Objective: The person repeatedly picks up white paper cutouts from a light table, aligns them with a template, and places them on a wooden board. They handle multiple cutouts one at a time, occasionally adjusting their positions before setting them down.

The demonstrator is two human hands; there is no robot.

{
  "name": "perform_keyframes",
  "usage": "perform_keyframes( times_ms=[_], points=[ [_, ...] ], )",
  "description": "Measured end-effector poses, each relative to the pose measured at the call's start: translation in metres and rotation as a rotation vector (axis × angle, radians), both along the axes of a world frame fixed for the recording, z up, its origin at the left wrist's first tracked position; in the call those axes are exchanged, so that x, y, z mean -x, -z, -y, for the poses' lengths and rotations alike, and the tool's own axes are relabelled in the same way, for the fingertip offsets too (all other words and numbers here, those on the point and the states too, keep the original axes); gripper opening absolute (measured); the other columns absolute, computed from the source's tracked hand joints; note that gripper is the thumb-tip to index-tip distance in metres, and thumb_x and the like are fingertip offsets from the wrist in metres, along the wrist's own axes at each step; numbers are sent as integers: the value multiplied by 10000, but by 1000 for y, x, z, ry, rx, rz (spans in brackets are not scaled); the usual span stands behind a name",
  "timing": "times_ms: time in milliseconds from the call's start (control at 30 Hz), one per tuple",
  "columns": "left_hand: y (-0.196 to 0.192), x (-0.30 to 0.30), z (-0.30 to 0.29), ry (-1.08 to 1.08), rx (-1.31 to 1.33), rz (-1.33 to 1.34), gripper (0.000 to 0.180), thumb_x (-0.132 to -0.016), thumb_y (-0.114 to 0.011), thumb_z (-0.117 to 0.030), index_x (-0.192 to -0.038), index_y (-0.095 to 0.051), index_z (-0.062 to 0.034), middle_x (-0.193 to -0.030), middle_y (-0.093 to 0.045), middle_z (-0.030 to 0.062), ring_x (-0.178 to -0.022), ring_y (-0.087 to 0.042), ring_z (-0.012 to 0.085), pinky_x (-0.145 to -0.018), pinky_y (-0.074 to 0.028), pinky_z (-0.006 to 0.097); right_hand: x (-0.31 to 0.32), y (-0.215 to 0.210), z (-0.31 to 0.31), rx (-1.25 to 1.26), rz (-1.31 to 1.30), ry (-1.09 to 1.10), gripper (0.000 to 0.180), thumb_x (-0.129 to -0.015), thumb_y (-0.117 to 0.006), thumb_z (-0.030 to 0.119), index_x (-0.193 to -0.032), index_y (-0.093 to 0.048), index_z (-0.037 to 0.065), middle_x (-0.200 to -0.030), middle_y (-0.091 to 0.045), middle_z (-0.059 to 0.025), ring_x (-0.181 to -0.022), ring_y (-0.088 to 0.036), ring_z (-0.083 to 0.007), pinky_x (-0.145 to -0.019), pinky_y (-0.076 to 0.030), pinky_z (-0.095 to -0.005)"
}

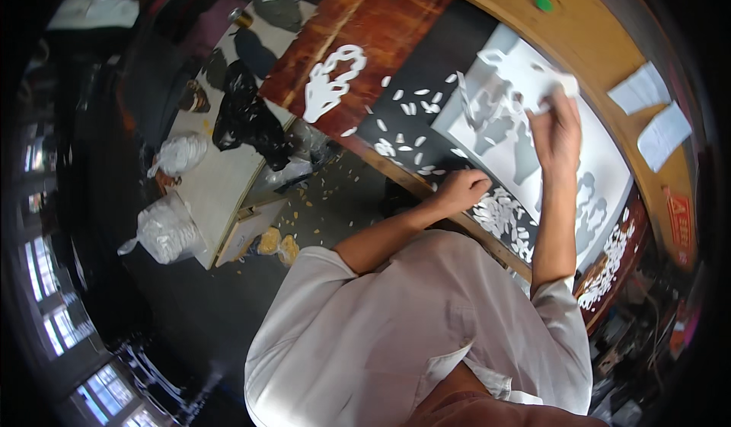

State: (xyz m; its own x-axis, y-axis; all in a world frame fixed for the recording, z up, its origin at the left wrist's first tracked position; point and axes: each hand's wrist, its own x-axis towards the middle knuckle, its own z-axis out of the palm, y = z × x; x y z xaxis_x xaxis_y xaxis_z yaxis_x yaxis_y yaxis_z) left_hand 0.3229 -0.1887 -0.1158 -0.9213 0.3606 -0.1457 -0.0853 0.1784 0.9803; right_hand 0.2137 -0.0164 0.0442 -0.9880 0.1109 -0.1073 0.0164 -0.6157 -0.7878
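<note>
One white paper cutout between right-hand fingers, above the black mat.

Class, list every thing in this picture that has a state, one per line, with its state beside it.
Right hand: raised, grip closed on the white paper cut-out.
Left hand: fisted, resting at the workbench edge.
White paper cut-out: lifted, partly peeled from the white sheet.
White sheet: flat, with shapes cut out.
Small white offcuts: scattered loose.
Chain-shaped cut-out: lying flat.
White bags: full, tied.
</note>
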Motion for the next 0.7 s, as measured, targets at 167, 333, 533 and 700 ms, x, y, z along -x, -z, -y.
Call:
perform_keyframes(
  times_ms=[167,333,533,700],
  points=[
    [-10,8,124,-248,-71,111,236,-1049,-657,-203,-1093,-740,14,-771,-676,52,-692,-633,109,-663,-526,296,114,11,142,-2,-112,-108,212,-1085,-626,165,-1238,-660,23,-1066,-665,-48,-955,-612,-159,-868,-531,-389],
    [-26,5,197,-472,-192,327,252,-1077,-622,-210,-1145,-744,1,-768,-648,8,-601,-555,54,-558,-471,229,151,10,218,-129,-215,-147,172,-1081,-624,171,-1205,-686,68,-1087,-670,-10,-1033,-605,-149,-920,-540,-416],
    [-19,8,230,-515,-205,316,264,-1090,-594,-208,-1152,-736,6,-781,-648,9,-606,-551,57,-566,-473,222,175,17,263,-196,-131,-228,193,-1093,-596,172,-1220,-681,54,-1058,-629,-18,-970,-568,-162,-852,-544,-407],
    [-5,-4,238,-515,-219,357,281,-1095,-588,-228,-1151,-737,3,-788,-652,7,-621,-561,61,-572,-481,229,183,20,282,-183,-184,-252,203,-1093,-589,156,-1225,-685,35,-1081,-637,-18,-975,-554,-162,-836,-544,-397]
  ],
)
